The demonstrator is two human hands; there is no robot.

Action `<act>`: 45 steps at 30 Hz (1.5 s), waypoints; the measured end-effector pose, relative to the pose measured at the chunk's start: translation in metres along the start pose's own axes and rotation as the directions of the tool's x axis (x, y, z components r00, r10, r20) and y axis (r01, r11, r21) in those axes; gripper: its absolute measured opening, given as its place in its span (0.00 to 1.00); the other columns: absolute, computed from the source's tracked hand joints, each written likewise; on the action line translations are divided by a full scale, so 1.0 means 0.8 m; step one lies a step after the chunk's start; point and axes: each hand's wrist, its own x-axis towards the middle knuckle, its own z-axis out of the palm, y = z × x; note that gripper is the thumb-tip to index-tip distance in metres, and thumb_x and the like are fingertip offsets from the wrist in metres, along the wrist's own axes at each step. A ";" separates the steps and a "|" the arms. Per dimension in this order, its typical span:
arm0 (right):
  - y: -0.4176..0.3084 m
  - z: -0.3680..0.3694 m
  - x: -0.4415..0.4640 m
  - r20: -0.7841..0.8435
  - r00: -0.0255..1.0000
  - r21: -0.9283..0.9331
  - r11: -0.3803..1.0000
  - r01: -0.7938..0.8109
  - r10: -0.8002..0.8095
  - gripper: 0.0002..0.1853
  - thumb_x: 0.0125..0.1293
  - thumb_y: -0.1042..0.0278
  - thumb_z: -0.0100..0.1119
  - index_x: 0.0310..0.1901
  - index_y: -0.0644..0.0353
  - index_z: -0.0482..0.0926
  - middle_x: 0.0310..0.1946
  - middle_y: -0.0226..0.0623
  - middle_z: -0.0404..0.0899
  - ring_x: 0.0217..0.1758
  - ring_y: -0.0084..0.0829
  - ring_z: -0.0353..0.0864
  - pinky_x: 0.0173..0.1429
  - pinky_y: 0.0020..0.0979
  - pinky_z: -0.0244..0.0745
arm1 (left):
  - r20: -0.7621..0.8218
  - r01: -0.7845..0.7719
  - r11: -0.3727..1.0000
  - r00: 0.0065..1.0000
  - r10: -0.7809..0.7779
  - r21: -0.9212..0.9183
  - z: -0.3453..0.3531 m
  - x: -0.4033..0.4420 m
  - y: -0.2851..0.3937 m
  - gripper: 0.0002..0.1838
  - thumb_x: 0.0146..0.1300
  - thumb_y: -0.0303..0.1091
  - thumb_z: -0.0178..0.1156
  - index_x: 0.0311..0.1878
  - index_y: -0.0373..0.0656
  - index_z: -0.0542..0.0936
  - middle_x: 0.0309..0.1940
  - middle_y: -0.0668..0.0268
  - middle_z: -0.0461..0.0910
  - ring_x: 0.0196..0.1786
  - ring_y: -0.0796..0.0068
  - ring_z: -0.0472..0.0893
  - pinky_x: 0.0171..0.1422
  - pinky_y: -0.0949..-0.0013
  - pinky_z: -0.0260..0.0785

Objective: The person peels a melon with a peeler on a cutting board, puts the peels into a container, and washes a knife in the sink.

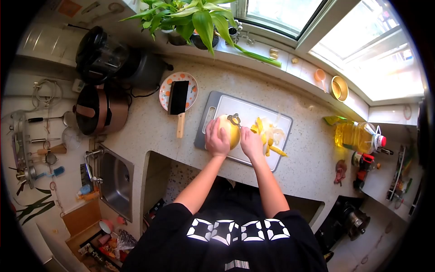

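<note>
A big yellow melon-like fruit, pale where its skin is off, rests on the white cutting board with a grey rim. My left hand is wrapped around the fruit's left side. In my right hand is a peeler; its dark metal head lies against the top of the fruit, and the fingers cover its handle. Yellow and whitish peelings are heaped on the board, just right of my right hand.
A cleaver lies across a dotted plate at the left, its wooden handle overhanging. Farther left are a cooker and a sink. An oil bottle stands right; a plant hangs over the windowsill.
</note>
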 end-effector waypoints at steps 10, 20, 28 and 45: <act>0.007 0.014 -0.026 -0.103 0.993 0.139 0.989 -0.045 0.060 0.24 0.84 0.47 0.39 0.44 0.58 0.79 0.34 0.60 0.84 0.41 0.64 0.84 0.47 0.59 0.77 | 0.017 -0.025 0.999 1.000 0.024 0.042 0.003 -0.005 0.017 0.22 0.75 0.40 0.54 0.66 0.43 0.82 0.64 0.49 0.78 0.65 0.47 0.79 0.69 0.53 0.73; 0.037 0.030 -0.050 -0.136 0.987 0.143 0.987 -0.071 0.091 0.23 0.84 0.47 0.40 0.45 0.58 0.78 0.31 0.62 0.83 0.39 0.66 0.84 0.44 0.61 0.77 | 0.038 0.039 0.999 0.998 -0.040 0.026 0.009 0.006 0.019 0.20 0.72 0.41 0.55 0.63 0.52 0.85 0.63 0.57 0.81 0.64 0.50 0.81 0.66 0.53 0.75; 0.022 0.038 -0.074 -0.159 0.976 0.149 0.981 -0.126 0.149 0.23 0.84 0.47 0.40 0.42 0.56 0.78 0.30 0.59 0.84 0.37 0.66 0.83 0.42 0.63 0.76 | 0.025 0.063 0.998 0.998 -0.064 0.018 0.008 0.005 0.022 0.20 0.72 0.40 0.55 0.64 0.53 0.85 0.63 0.58 0.81 0.62 0.51 0.82 0.64 0.55 0.77; 0.034 0.091 -0.116 -0.192 0.972 0.168 0.980 -0.103 0.135 0.20 0.85 0.49 0.39 0.46 0.56 0.74 0.24 0.59 0.81 0.31 0.67 0.82 0.35 0.63 0.73 | -0.027 0.332 0.943 0.943 -0.332 -0.019 0.016 0.020 0.029 0.19 0.77 0.38 0.51 0.63 0.49 0.85 0.61 0.57 0.82 0.64 0.53 0.80 0.69 0.57 0.72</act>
